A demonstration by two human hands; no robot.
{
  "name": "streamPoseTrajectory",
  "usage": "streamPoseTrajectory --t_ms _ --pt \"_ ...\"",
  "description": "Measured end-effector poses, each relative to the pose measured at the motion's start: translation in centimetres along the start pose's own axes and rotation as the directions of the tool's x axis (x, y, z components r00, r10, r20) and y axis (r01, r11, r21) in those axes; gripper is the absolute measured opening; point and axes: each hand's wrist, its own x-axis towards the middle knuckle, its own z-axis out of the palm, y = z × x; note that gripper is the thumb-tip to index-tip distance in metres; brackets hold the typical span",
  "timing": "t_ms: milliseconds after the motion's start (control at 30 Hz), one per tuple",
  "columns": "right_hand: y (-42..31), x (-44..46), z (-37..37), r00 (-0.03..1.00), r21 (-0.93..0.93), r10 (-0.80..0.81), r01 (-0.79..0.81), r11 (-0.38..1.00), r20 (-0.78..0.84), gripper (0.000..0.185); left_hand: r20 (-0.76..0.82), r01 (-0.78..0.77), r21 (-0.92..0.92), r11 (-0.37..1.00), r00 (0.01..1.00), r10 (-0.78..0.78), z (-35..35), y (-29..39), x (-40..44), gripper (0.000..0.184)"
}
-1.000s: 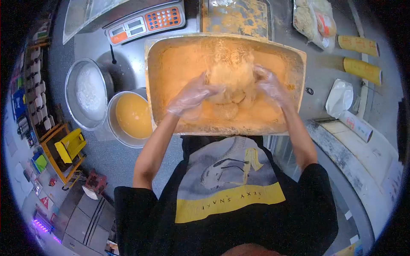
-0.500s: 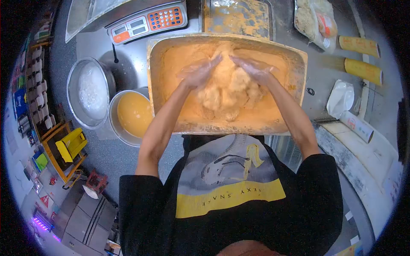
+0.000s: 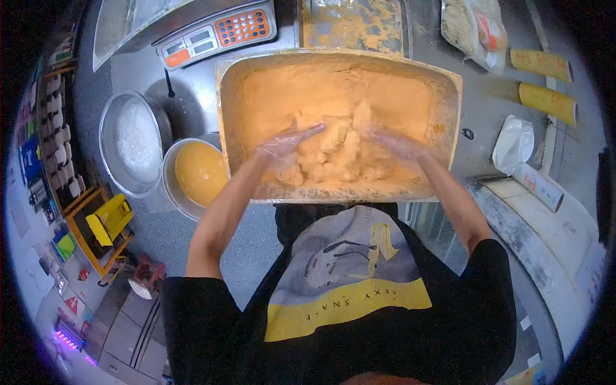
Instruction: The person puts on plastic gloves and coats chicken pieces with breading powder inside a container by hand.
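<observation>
A wide metal tub (image 3: 224,128) holds orange powder (image 3: 282,83) with a heap of powder-coated pieces (image 3: 346,151) near its front side. My left hand (image 3: 287,142), in a clear plastic glove, lies at the left side of the heap with fingers stretched out. On the right side, my gloved right hand (image 3: 399,142) reaches in, fingers extended and a little blurred. Neither hand grips a piece. What the coated pieces are underneath does not show.
Left of the tub stand a pot of orange liquid (image 3: 200,172) and a metal bowl with white contents (image 3: 138,144). Behind are a scale (image 3: 215,35) and a powder-dusted tray (image 3: 353,25). Bags (image 3: 475,32) and yellow rolls (image 3: 545,102) lie right.
Both hands have moved apart and back toward my body. The pieces that were lifted between them now lie lower, spread in the powder at the front of the tub.
</observation>
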Motion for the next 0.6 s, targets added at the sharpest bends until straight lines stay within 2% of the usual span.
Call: streamPoseTrajectory --t_ms 33,67,100,133,167,200,267,300,333,367,400,433,467,500,533,600 --pt "2.0 3.5 -1.3 0.962 -0.196 -0.208 0.241 0.95 0.178 0.067 -0.009 0.09 -0.351 0.932 0.995 -0.1 0.4 1.4 0.8 0.062" --pt "1.5 3.6 -1.1 0.917 -0.278 -0.284 0.36 0.891 0.279 0.067 0.021 0.161 -0.659 0.734 0.98 -0.196 0.8 2.4 1.6 0.063" --pt "1.0 3.8 -0.9 0.856 -0.333 -0.355 0.482 0.811 0.375 0.068 0.026 0.161 -0.656 0.738 0.981 -0.19 0.8 2.8 2.3 0.063" --pt "-3.9 1.1 1.5 0.902 -0.193 -0.315 0.379 0.905 0.296 0.065 0.028 0.193 -0.772 0.605 0.962 -0.271 0.7 3.1 3.0 0.066" --pt "-5.2 0.6 1.7 0.924 -0.118 -0.284 0.321 0.94 0.258 0.063 0.042 0.208 -0.866 0.454 0.937 -0.348 0.6 3.4 3.8 0.07" --pt "-6.5 0.1 1.9 0.943 -0.036 -0.252 0.266 0.963 0.218 0.062 0.052 0.212 -0.867 0.45 0.938 -0.342 -0.1 4.6 4.3 0.07" --pt "-6.0 1.4 0.6 0.78 0.076 -0.614 0.609 0.789 0.12 0.054 -0.119 0.055 -0.901 0.43 0.922 -0.368 -1.6 6.1 4.8 0.074" --pt "-6.6 0.9 0.2 0.778 0.069 -0.617 0.613 0.787 0.122 0.054 -0.127 0.047 -0.9 0.433 0.922 -0.365 -2.2 5.2 5.3 0.074" --pt "-6.8 -0.2 -0.3 0.63 -0.434 -0.776 0.694 0.575 -0.02 0.053 -0.327 -0.136 -0.85 0.509 0.894 -0.308 -2.5 4.0 5.3 0.075" --pt "-6.9 -0.9 -1.1 0.525 -0.656 -0.851 0.636 0.408 -0.02 0.053 -0.513 -0.31 -0.762 0.569 0.825 -0.238 -2.5 3.1 4.9 0.075" --pt "-7.0 -1.6 -1.8 0.41 -0.836 -0.912 0.494 0.241 -0.02 0.052 -0.52 -0.317 -0.759 0.568 0.821 -0.236 -3.8 4.2 3.7 0.075" --pt "-6.5 -2.2 -2.6 0.558 -0.724 -0.822 0.521 0.452 -0.112 0.055 -0.424 0.083 -0.649 0.756 0.786 -0.45 -5.2 5.3 2.0 0.07" --pt "-4.9 -2.4 -4.0 0.631 -0.655 -0.762 0.516 0.552 -0.146 0.056 -0.384 0.487 -0.433 0.758 0.662 -0.644 -6.0 6.0 0.4 0.066" --pt "-3.4 -2.6 -5.4 0.697 -0.579 -0.695 0.496 0.647 -0.178 0.057 -0.383 0.485 -0.432 0.761 0.665 -0.641 -6.0 5.2 -0.6 0.066" --pt "0.5 -1.3 -7.3 0.773 -0.135 -0.589 0.574 0.807 -0.235 0.058 -0.28 0.561 -0.062 0.826 0.784 -0.554 -5.8 4.2 -1.6 0.063" --pt "4.9 2.3 -8.2 0.853 0.333 -0.475 0.522 0.785 -0.219 0.058 0.032 0.517 0.217 0.828 0.844 -0.536 -4.6 3.1 -1.2 0.061"
